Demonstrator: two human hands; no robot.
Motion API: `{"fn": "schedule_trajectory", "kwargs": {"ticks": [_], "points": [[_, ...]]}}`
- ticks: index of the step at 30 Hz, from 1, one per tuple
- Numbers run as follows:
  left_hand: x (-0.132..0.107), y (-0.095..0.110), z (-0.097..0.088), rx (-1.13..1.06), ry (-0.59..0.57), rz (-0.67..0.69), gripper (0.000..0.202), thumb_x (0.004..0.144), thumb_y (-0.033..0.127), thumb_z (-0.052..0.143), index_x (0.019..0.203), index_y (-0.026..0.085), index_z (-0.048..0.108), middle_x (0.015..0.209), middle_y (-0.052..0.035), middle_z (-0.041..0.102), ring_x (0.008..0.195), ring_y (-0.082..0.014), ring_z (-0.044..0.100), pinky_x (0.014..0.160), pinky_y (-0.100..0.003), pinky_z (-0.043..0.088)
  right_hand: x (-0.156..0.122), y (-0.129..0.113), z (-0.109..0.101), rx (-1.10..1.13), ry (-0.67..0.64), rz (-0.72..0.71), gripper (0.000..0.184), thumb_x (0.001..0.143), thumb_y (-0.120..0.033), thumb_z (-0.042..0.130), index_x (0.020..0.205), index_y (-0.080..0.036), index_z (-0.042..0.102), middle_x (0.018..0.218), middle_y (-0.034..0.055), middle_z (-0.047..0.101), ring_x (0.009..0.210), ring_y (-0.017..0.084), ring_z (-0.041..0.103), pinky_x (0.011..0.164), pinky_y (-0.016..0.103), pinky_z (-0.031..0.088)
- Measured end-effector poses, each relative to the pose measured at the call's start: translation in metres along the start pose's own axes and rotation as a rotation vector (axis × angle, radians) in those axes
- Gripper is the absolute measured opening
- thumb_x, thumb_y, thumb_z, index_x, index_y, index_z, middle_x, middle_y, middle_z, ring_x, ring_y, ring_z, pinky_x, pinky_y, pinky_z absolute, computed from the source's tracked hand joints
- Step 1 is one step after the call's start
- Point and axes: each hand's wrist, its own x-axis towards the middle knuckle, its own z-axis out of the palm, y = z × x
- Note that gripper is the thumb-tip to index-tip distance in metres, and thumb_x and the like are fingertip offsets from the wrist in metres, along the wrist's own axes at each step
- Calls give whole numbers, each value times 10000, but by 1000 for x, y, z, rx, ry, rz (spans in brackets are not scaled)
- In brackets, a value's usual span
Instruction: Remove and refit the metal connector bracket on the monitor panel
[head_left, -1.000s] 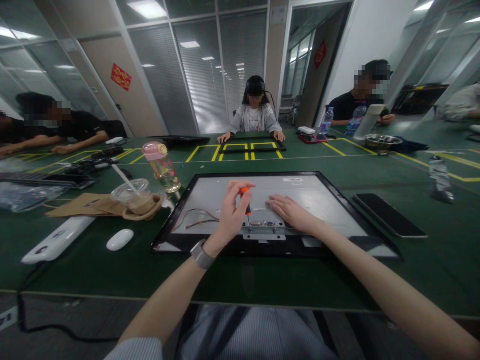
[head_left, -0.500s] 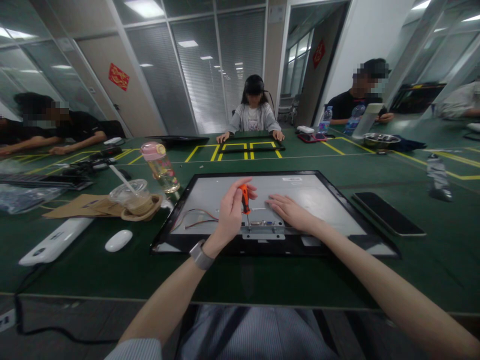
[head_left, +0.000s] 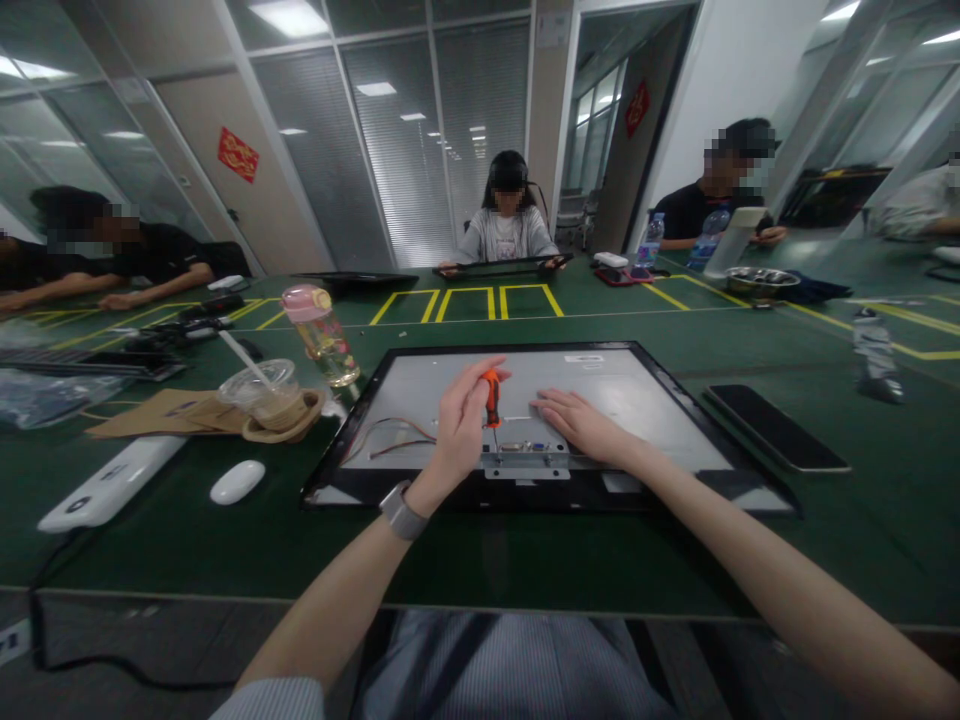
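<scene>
My left hand (head_left: pixel 461 415) is closed around an orange and black screwdriver (head_left: pixel 492 398), held upright. Its thin shaft points down at a metal bracket with ports (head_left: pixel 525 460) near the front edge of a flat display panel (head_left: pixel 630 385). The panel lies back side up, grey with a black frame. My right hand (head_left: pixel 574 422) rests flat on the panel with fingers stretched out, just right of the bracket, holding nothing. Thin wires (head_left: pixel 397 440) lie on the panel left of my left hand.
Left of the panel stand a pink-lidded bottle (head_left: pixel 321 335), a plastic cup with straw (head_left: pixel 259 385), a white case (head_left: pixel 238 482) and a white power bank (head_left: pixel 112 485). A phone (head_left: pixel 776 428) lies to the right. Across the table, a person (head_left: pixel 510 215) holds a black frame (head_left: pixel 502 266).
The person across the table has lifted the near edge of the black frame off the tabletop. My hands stay in place, with only a slight shift of the left fingers on the screwdriver.
</scene>
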Motion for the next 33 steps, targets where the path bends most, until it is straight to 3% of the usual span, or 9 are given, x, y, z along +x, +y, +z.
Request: {"fn": "schedule_trajectory", "kwargs": {"ticks": [8, 15, 18, 23, 29, 33], "points": [[3, -2, 2, -18, 91, 5, 88, 861, 228, 683, 922, 227, 746, 791, -4, 539, 765, -145, 530, 758, -281, 459, 0, 0, 1, -22, -7, 3, 552, 1042, -409, 212, 1402, -169, 554, 1510, 147, 498, 1433, 297, 401, 1165, 540, 291], [2, -2, 0, -190, -9, -113, 303, 995, 246, 429, 1132, 226, 698, 988, -54, 690, 943, -175, 634, 864, -314, 479, 0, 0, 0, -5, -4, 2, 573, 1040, -428, 200, 1398, -162, 560, 1511, 158, 494, 1431, 309, 401, 1159, 552, 294], [2, -2, 1, -143, -30, -84, 245, 971, 279, 513, 1120, 219, 698, 937, -52, 679, 868, -167, 625, 791, -297, 488, 0, 0, 0, -5, -1, 2, 572, 1040, -425, 199, 1399, -161, 557, 1514, 158, 490, 1436, 305, 395, 1165, 549, 282], [3, 1, 2, -20, 51, 28, 77, 861, 270, 690, 904, 215, 723, 812, -16, 566, 770, -150, 536, 750, -286, 469, 0, -1, -1, -7, -15, 5, 575, 1042, -434, 197, 1414, -166, 543, 1520, 150, 484, 1440, 304, 387, 1168, 547, 275], [2, 2, 0, -83, -28, -27, 288, 1011, 294, 433, 1096, 209, 695, 984, -71, 680, 908, -178, 629, 819, -324, 506, -1, -1, -1, -8, -6, 7, 577, 1040, -438, 194, 1404, -172, 555, 1514, 149, 492, 1433, 305, 398, 1162, 552, 286], [1, 0, 1, -27, -35, 41, 215, 960, 289, 572, 1112, 220, 706, 924, -56, 677, 857, -168, 621, 790, -314, 501, 0, 0, 1, -19, -6, -3, 558, 1042, -410, 205, 1400, -165, 557, 1513, 154, 492, 1435, 302, 395, 1163, 552, 287]]}}
